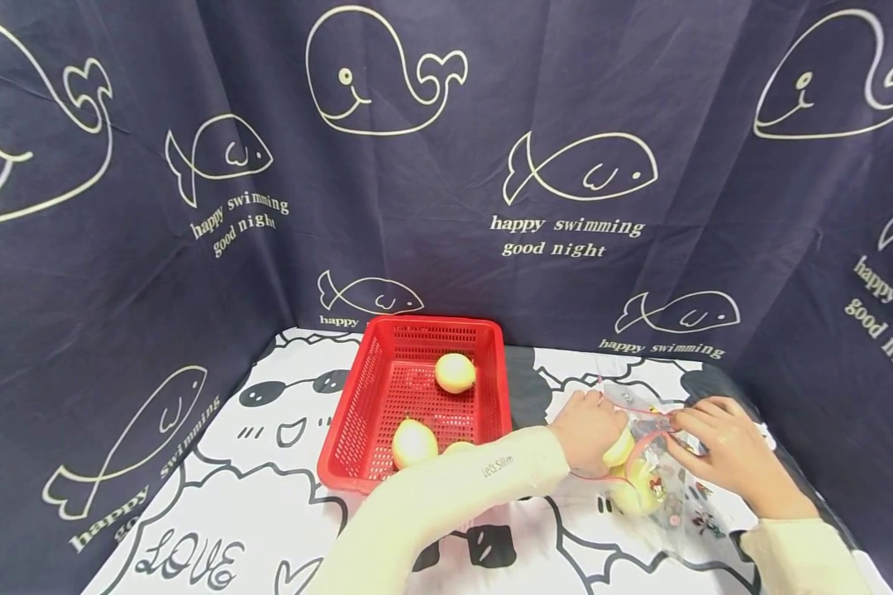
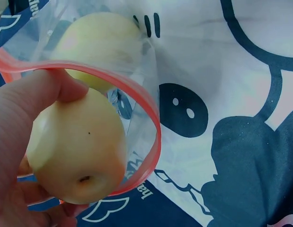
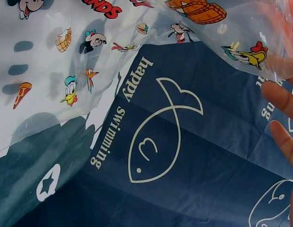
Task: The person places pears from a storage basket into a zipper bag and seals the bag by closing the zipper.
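Held in the curled fingers of the left hand (image 1: pixel 589 430), a pale yellow pear (image 2: pixel 80 146) was kept at the red-rimmed mouth of a clear printed bag (image 1: pixel 677 496). The bag's edge was pinched by the right hand (image 1: pixel 729 446), set just beside the left. At least one more pear (image 2: pixel 101 42) was seen inside the bag. Three loose pears (image 1: pixel 456 373) were left in the red basket (image 1: pixel 340 477), one partly hidden by the left sleeve (image 1: pixel 461 496). Everything was set on white printed cloth (image 1: pixel 216 487).
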### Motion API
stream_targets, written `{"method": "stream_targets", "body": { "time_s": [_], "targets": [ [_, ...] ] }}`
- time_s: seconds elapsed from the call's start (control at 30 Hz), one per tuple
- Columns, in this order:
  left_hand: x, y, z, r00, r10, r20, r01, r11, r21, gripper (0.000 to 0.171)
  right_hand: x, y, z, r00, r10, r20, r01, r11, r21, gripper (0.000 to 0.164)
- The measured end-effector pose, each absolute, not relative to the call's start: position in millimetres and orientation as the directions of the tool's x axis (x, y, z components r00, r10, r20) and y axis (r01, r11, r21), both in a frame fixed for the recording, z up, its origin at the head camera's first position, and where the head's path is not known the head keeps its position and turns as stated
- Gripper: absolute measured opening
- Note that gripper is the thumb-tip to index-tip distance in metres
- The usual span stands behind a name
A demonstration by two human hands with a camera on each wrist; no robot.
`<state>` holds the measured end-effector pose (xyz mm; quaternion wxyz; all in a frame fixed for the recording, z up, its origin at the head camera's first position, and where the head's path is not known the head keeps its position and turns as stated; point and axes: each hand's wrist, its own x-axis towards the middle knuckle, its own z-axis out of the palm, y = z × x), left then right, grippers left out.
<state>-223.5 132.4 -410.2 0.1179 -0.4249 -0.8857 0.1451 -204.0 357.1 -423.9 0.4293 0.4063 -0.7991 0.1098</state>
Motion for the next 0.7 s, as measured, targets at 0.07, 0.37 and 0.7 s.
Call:
{"method": "stream_targets", "body": {
  "time_s": [0.07, 0.37, 0.7],
  "targets": [
    [-222, 133, -411, -0.603, 0.793, 0.086, 0.718, 0.586, -0.375, 0.059, -204, 357, -424, -0.302, -0.555, 0.775, -0.742, 0.647, 0.174, 0.047],
    [-219, 137, -413, -0.654, 0.756, -0.001, 0.691, 0.598, -0.407, 0.060, -202, 357, -423, -0.298, -0.546, 0.783, -0.745, 0.646, 0.166, 0.047],
    [-220, 145, -431, -0.719, 0.694, 0.024, 0.602, 0.640, -0.476, 0.051, -203, 354, -424, -0.290, -0.556, 0.779, -0.754, 0.634, 0.172, 0.044]
  ]
}}
